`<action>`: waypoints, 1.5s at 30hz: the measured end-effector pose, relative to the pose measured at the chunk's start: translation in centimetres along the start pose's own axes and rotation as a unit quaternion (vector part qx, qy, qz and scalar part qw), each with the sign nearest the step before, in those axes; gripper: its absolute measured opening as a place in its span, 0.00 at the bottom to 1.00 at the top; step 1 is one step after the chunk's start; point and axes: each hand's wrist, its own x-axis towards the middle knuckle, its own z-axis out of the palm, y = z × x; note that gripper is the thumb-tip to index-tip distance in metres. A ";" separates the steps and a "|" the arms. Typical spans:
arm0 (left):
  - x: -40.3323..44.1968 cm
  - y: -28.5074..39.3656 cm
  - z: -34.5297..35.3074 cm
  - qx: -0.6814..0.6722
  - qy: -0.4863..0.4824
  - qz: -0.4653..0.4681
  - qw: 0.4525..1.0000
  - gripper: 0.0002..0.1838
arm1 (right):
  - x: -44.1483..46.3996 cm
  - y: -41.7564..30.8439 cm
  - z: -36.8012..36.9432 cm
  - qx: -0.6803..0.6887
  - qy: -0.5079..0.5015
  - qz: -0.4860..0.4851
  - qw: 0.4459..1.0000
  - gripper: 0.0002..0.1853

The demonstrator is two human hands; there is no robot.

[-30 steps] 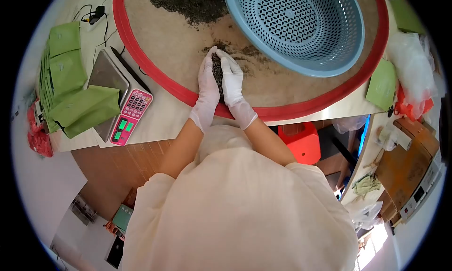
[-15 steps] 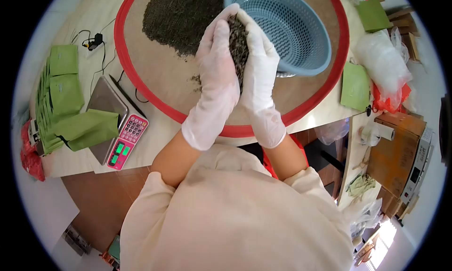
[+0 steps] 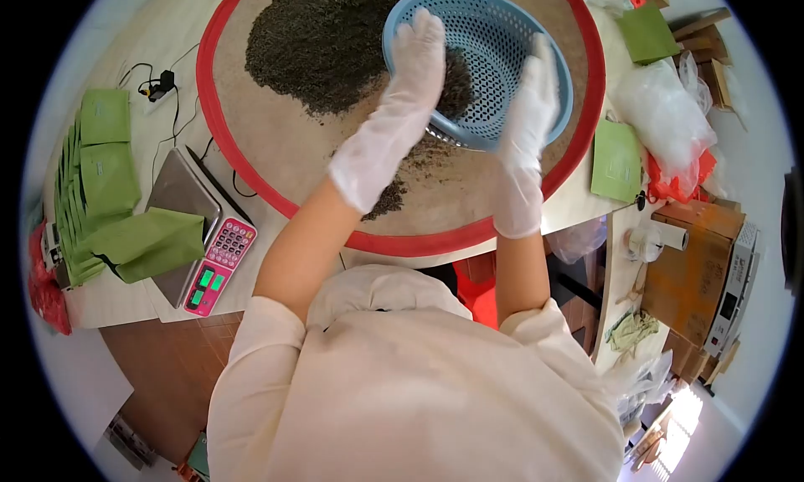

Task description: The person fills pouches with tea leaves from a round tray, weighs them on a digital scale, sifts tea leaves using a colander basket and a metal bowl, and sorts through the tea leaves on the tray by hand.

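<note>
Both hands wear white gloves and are spread apart at the blue perforated plastic basket (image 3: 502, 13). My left hand (image 3: 416, 67) is at the basket's left side, fingers extended and holding nothing. Over the right part of the basket is my right hand (image 3: 529, 101), also with straight fingers and nothing in it. Between them, a small heap of dark dried leaf bits (image 3: 456, 84) lies in the basket, partly hidden by my left hand. A large pile of the same dark dried leaves (image 3: 314, 42) spreads to the left on the round red-rimmed tray (image 3: 276, 134).
At left, green pouches (image 3: 109, 176) lie beside and partly over a pink-panelled digital scale (image 3: 219, 256). A black plug (image 3: 161, 83) with cables lies behind it. To the right are another green pouch (image 3: 615, 159), a clear plastic bag (image 3: 666, 109) and a cardboard box (image 3: 691, 268).
My cupped hands have moved right to the basket and parted. The dark leaves they held are out of them, and a small heap now shows in the basket.
</note>
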 end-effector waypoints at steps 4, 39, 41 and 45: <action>-1.9 0.4 -6.9 -0.087 -0.033 0.218 0.972 0.37 | -4.9 -3.6 -3.6 0.063 0.032 -0.057 0.996 0.19; -6.2 -23.7 -14.9 0.105 0.252 -0.020 0.962 0.23 | -15.5 18.2 10.4 -0.073 -0.615 -0.244 0.746 0.21; -6.1 -23.9 -14.2 0.129 0.220 -0.013 0.967 0.21 | -16.0 17.2 8.2 -0.054 -0.603 -0.202 0.770 0.22; -6.1 -25.2 -13.4 0.205 0.168 0.045 0.963 0.18 | -12.4 17.4 1.8 -0.217 -0.421 -0.123 0.872 0.21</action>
